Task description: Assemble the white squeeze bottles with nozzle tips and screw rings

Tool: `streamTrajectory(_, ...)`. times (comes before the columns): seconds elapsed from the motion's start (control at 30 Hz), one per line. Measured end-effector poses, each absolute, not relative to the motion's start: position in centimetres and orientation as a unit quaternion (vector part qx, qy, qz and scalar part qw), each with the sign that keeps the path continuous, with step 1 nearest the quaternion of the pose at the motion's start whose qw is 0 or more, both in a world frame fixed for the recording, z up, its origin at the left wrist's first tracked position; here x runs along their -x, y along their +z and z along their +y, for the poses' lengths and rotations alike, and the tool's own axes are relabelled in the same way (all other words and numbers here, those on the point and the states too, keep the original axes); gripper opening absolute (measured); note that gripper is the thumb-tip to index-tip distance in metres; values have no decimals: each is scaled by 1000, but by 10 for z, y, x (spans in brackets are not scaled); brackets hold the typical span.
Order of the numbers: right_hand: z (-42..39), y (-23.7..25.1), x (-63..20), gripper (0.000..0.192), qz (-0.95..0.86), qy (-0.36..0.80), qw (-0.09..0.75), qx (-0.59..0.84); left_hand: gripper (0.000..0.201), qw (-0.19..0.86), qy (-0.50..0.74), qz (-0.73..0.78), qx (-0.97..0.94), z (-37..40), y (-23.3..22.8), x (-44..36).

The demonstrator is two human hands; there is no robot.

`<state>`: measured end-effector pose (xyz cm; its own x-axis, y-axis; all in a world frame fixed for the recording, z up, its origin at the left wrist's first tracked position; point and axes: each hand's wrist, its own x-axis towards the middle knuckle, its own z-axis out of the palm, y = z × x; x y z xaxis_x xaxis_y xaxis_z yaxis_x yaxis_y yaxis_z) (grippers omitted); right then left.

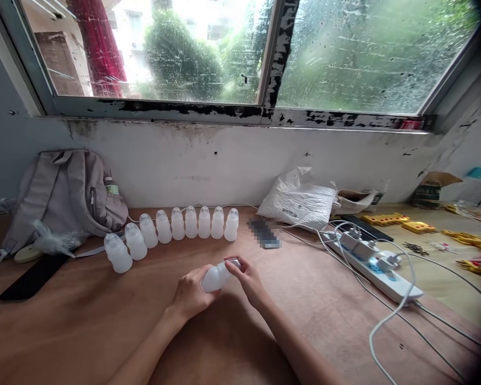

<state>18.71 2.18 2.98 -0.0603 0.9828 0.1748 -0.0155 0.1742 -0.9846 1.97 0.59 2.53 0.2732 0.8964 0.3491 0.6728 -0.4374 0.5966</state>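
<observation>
Bottle (pixel 215 277) lay sideways between both hands above table (pixel 84 331); left hand (pixel 192 294) wrapped its base, right hand (pixel 246 279) pinched the cap end, both closed on it.

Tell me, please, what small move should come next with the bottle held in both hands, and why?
Probably stand it at the near left end of the row of bottles. The left hand grips the bottle, the right hand is at its cap, and nine like it stand in line.
</observation>
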Motion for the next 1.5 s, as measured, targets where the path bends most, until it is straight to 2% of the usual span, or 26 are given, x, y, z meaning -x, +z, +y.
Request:
streamTrajectory(0.27,23,29,-187,26,-538,479,538,438,33,412,342,495,-684,8,25,-21)
streamTrajectory(0.4,22,34,-188,27,-517,532,531,410,26,596,339,416,-598,10,23,-22)
streamTrajectory(0.5,19,38,-188,25,-508,574,515,382,27,720,288,345,-529,9,24,-17)
streamTrajectory(0.6,21,38,-190,26,-495,618,511,335,33,784,251,298,-484,8,24,-10)
streamTrajectory(0.67,27,36,-195,30,-471,621,540,317,37,809,230,272,-468,8,21,-4)
streamTrajectory(0.73,35,33,-205,35,-451,577,591,337,40,819,218,258,-464,8,18,0)
streamTrajectory(0.8,45,27,-218,38,-466,475,628,404,40,815,230,263,-463,7,16,1)
streamTrajectory(0.87,53,19,-230,38,-526,327,618,483,38,803,270,281,-450,6,17,0)
streamTrajectory(0.97,64,3,-242,35,-617,147,548,545,36,792,322,306,-419,7,20,-3)
streamTrajectory(1.1,77,-19,-248,39,-646,99,459,602,39,784,349,333,-391,8,23,-4)
streamTrajectory(1.17,80,-23,-249,45,-627,94,456,624,41,779,354,346,-385,8,23,-4)
streamTrajectory(1.23,77,-18,-245,49,-610,82,494,614,42,772,363,358,-379,6,24,-6)
streamTrajectory(1.33,60,2,-230,46,-605,128,558,553,42,754,389,368,-380,1,26,-14)
streamTrajectory(1.43,35,20,-203,46,-586,370,547,469,41,701,389,400,-444,-7,29,-23)
streamTrajectory(1.5,20,26,-185,47,-532,540,516,400,37,616,380,439,-533,-12,31,-28)
